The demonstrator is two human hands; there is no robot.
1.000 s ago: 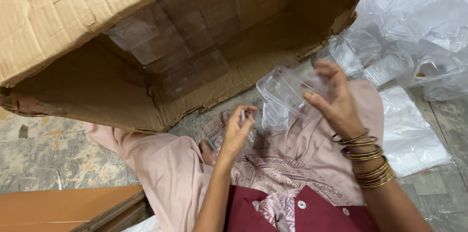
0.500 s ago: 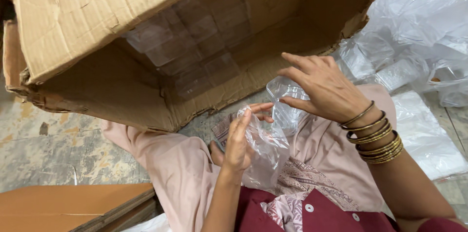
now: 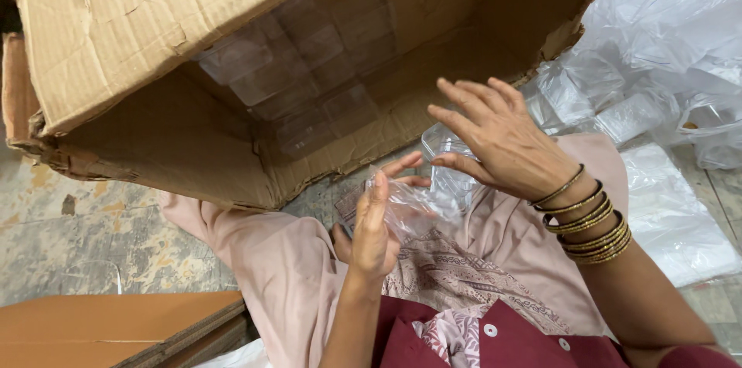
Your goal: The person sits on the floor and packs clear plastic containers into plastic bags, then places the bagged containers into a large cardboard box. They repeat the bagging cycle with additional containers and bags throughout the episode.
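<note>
Head view, left hand (image 3: 375, 229): raised edge-on, fingers (image 3: 379, 190) straight and together, pressed flat against a clear plastic bag (image 3: 410, 209); thumb side hidden.
Head view, right hand (image 3: 502, 140): palm down, fingers (image 3: 464, 101) spread apart, thumb and forefinger pinching the top of a clear plastic container (image 3: 448, 163).
Container position: directly below right fingertips, touching the bag, just right of left fingertips.
Bag position: between both hands, over the lap.
Cardboard box (image 3: 193, 51): beyond the fingertips, on its side, open mouth facing the hands, clear containers stacked inside.
Loose plastic bags (image 3: 665, 35): right of the right fingers, well apart.
Bangles (image 3: 591, 221): on the right wrist.
</note>
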